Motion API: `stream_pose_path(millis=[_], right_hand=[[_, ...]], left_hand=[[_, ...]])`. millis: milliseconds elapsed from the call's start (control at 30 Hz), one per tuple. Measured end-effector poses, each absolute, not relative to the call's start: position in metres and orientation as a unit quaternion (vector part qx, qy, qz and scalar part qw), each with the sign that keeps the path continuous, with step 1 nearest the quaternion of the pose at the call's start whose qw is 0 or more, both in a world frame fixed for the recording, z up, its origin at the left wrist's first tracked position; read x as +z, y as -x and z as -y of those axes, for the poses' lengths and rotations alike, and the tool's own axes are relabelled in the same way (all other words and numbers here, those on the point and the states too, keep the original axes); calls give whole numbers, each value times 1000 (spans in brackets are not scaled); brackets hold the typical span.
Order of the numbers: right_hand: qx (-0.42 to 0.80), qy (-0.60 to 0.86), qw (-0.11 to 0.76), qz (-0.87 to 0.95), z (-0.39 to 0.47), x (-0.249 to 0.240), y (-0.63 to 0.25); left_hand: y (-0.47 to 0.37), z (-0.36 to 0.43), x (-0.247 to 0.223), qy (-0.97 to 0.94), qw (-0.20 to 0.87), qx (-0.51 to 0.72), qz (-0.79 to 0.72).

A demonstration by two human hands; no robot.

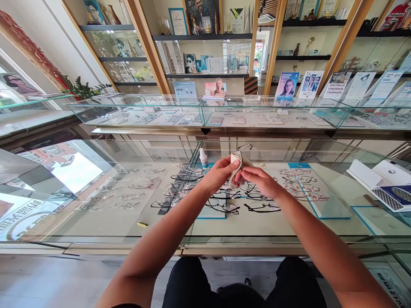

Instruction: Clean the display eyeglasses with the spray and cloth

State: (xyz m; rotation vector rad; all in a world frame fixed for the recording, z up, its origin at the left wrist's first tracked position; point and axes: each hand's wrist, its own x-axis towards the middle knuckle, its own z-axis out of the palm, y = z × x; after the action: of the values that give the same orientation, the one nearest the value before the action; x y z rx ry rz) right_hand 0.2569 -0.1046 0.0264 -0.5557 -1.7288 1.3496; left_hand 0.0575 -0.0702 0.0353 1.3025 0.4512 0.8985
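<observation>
Above the glass display case, my left hand (pixel 224 171) pinches a pale cloth (pixel 236 162) folded around one lens of a pair of dark-framed glasses (pixel 245 147). My right hand (pixel 259 179) is closed on the same glasses at their near side, its fingertips touching the frame. Part of the frame is hidden by the cloth and my fingers. A white spray bottle (pixel 203 158) stands upright just left of my hands. Rows of dark-framed glasses (pixel 224 204) lie beneath my hands, and reddish frames (pixel 303 185) lie to the right.
The glass case's front edge (pixel 205 252) runs before my knees. A small yellow object (pixel 142 224) lies at left. An open white box (pixel 380 179) sits at right. Behind stands another glass counter (pixel 205 128) with glasses, leaflets and shelves.
</observation>
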Motion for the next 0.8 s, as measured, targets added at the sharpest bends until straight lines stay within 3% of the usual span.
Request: stream_pose_path(millis=[433, 800], right_hand=[[632, 206, 416, 621, 104, 19, -257], [580, 221, 383, 684, 107, 26, -254]], left_hand=[[-53, 73, 47, -632, 655, 393, -132], [-61, 80, 40, -617, 624, 446, -176]])
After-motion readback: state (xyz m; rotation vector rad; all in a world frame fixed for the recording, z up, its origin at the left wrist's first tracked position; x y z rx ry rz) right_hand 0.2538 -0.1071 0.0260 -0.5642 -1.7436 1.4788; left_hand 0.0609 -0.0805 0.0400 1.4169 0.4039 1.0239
